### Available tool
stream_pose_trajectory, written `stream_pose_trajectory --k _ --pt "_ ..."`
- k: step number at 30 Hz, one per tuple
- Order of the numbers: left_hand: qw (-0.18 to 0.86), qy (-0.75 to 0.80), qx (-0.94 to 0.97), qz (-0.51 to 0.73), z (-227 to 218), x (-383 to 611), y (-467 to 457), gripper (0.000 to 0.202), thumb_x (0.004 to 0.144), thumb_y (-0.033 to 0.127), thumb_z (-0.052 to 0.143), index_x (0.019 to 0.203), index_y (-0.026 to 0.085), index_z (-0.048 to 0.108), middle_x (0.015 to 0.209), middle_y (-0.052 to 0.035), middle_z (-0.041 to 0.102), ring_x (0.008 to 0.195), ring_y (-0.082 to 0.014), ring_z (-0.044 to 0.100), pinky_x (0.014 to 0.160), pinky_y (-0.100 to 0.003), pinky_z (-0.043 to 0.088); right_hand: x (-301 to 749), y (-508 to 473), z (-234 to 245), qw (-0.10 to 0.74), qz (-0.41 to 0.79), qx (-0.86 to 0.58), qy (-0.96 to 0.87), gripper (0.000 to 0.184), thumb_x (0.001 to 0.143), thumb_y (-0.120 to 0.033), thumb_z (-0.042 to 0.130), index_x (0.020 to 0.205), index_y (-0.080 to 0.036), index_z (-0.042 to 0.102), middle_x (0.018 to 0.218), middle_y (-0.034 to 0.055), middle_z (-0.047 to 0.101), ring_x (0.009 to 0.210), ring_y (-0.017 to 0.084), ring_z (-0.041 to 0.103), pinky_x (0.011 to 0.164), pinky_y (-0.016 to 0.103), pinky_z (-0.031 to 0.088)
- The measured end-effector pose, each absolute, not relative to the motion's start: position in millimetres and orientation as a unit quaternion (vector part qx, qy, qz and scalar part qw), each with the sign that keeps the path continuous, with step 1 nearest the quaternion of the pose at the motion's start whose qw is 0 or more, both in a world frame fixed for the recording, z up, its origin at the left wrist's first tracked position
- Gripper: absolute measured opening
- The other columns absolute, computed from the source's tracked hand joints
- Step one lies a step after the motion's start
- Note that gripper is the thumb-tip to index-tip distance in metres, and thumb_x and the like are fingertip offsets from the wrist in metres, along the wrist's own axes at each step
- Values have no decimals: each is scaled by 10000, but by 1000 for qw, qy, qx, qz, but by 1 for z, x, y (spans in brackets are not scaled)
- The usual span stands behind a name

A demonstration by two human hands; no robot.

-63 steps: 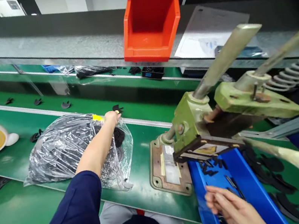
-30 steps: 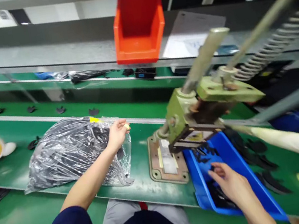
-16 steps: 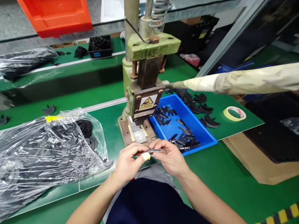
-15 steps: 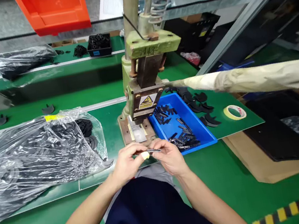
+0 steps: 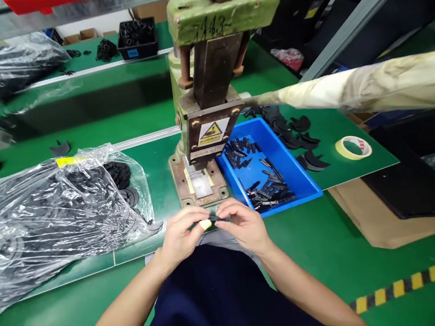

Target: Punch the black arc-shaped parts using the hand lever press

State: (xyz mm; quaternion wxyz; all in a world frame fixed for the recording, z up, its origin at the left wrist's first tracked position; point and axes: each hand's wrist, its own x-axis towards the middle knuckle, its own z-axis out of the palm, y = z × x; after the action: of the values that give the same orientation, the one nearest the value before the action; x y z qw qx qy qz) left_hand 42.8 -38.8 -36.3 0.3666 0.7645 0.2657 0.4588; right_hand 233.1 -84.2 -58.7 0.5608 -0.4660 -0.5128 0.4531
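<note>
My left hand (image 5: 183,234) and my right hand (image 5: 243,224) meet at the near edge of the green bench, just in front of the press base plate (image 5: 200,183). Between their pinched fingertips they hold one small dark strip part (image 5: 218,218). The left thumb wears a yellowish tape wrap. Directly behind the hands stands the green hand press (image 5: 214,74) with a warning label on its ram block. The blue tray (image 5: 294,175) with several small black parts lies just right of the press.
A large clear plastic bag (image 5: 42,214) of black parts lies to the left. Black crescent pieces (image 5: 299,138) and a tape roll (image 5: 353,147) lie right of the tray. The cloth-wrapped press lever (image 5: 375,86) stretches to the right. A black box (image 5: 137,38) sits on the far belt.
My left hand left the bag and my right hand left the blue tray; both came together in front of the press on the small part. The view swung right and closer.
</note>
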Motion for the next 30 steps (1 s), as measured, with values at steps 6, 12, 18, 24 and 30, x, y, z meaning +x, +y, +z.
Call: stream_pose_trajectory --k 6,12,18,24,30 --pt "360 263 787 426 -36 43 -35 111 937 197 591 977 188 694 981 -93 731 927 -170 701 812 -308 593 230 -81 -59 559 495 -474 -465 151 696 -270 817 802 -277 709 861 14 663 870 176 597 841 366 490" --pt "334 258 809 409 -40 42 -39 188 941 187 582 1091 193 696 1009 -94 684 915 -160 676 787 -283 579 221 -73 -60 549 621 -438 -348 269 750 -385 776 987 -294 686 896 -15 666 830 125 613 784 297 509" --pt "370 252 797 406 -27 32 -29 357 928 169 609 1280 227 624 1129 -115 647 1040 -190 652 869 -329 570 229 -69 -51 436 789 -340 -267 534 688 -419 829 1133 -230 602 755 -28 635 587 95 601 496 208 433" --pt "417 176 824 341 -11 32 -20 226 943 177 585 1132 205 706 1059 -112 702 958 -180 694 832 -284 577 228 -68 -55 375 862 -275 -200 538 577 -462 890 888 -208 532 586 -98 526 415 22 413 403 155 273" --pt "342 256 827 364 -21 35 1 153 950 218 578 1020 194 712 988 -86 722 916 -170 690 824 -291 563 234 -69 -49 415 842 -306 -159 319 807 -443 717 960 -220 549 701 -38 621 548 62 555 492 183 372"
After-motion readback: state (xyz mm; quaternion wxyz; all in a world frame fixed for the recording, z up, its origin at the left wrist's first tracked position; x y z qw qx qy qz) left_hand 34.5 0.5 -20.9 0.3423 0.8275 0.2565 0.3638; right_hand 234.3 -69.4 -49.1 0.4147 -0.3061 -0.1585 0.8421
